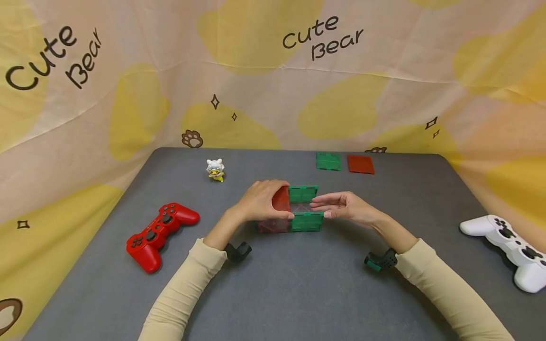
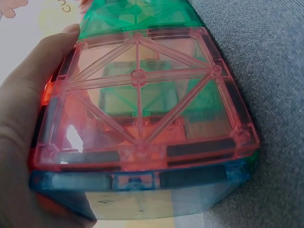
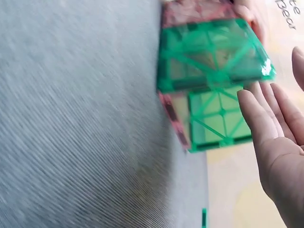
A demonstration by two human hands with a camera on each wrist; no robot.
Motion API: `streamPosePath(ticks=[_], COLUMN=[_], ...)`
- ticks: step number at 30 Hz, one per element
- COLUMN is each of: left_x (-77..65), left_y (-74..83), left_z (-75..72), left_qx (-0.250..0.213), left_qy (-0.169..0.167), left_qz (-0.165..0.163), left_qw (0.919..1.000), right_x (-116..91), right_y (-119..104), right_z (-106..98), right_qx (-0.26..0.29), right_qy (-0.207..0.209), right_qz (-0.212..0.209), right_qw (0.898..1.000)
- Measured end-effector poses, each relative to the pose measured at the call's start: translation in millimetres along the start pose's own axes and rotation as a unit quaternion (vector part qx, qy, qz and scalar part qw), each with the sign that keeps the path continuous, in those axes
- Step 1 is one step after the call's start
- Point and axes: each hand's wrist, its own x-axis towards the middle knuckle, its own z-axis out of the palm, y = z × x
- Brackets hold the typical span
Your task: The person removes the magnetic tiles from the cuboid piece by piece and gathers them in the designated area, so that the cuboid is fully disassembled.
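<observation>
Backdrop cloth (image 1: 239,85) lettered "Cute Bear" twice in head view; grey table (image 1: 324,289) below, part-built tile box (image 1: 304,221) near its middle. Left hand (image 1: 261,201) curled round the box's red side; right hand (image 1: 347,208) beside the open end, fingers fairly straight, contact unclear. Likely step: squaring the walls; next move probably calls for steady left hold, light right-hand alignment.

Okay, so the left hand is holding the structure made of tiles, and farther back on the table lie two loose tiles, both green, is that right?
Not quite: the loose tiles aren't both green. The head view shows one green loose tile and one red loose tile farther back. The left hand is indeed holding the tile structure.
</observation>
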Motion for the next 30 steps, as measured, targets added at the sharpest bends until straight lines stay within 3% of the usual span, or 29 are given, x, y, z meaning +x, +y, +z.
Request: streamPosePath(ticks=[9, 17, 22, 30], left_x=[2.2, 0.9, -0.8, -1.6], left_y=[0.3, 0.8, 1.8, 4.3], left_z=[-4.7, -3.5, 0.9, 0.9], left_qx=[0.007, 0.013, 0.016, 0.017], left_qy=[0.005, 0.008, 0.004, 0.006], left_qz=[0.002, -0.001, 0.001, -0.003], left_qw=[1.0000, 0.9999, 0.9999, 0.9998], right_x=[4.0, 6.8, 8.0, 4.2], right_y=[7.6, 12.3, 14.4, 12.8], right_z=[6.7, 10.2, 13.8, 11.8], right_qx=[-0.075, -0.083, -0.054, -0.082], right_qy=[0.026, 0.020, 0.036, 0.080], right_qz=[0.082, 0.077, 0.085, 0.076], right_qw=[0.993, 0.993, 0.994, 0.991])
